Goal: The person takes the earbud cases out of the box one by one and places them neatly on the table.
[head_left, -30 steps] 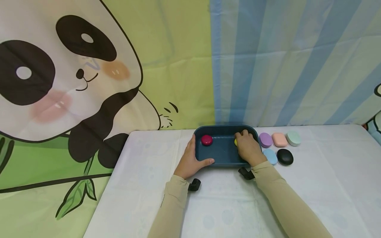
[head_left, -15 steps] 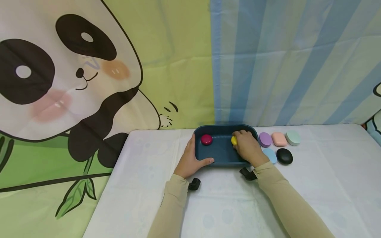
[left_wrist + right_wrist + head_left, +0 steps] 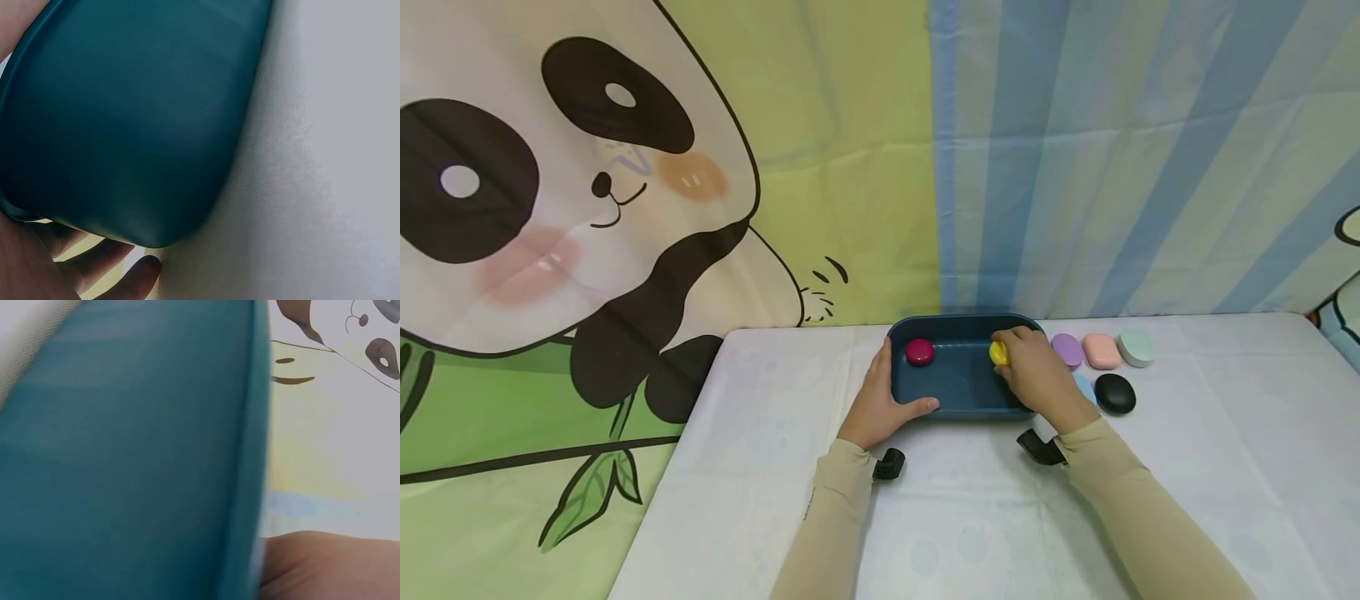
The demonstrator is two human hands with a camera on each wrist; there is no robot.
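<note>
A dark blue tray stands at the table's back edge. My left hand rests round its left front corner, thumb along the near side and fingers against the left end. In the left wrist view, several fingers show beyond the tray's outer wall. Inside the tray, at the left, lies a glossy red round piece. My right hand reaches over the right end and pinches a yellow rounded piece between thumb and fingers. The right wrist view is mostly filled by the tray wall.
Right of the tray lie a purple disc, a pink rounded square, a mint disc, a light blue disc partly behind the right hand, and a black oval piece. A printed cloth hangs behind the white table.
The yellow piece, mostly hidden a second ago, now shows at the fingertips. My right hand and wrist have shifted to the right. The left hand and tray stay in place.
</note>
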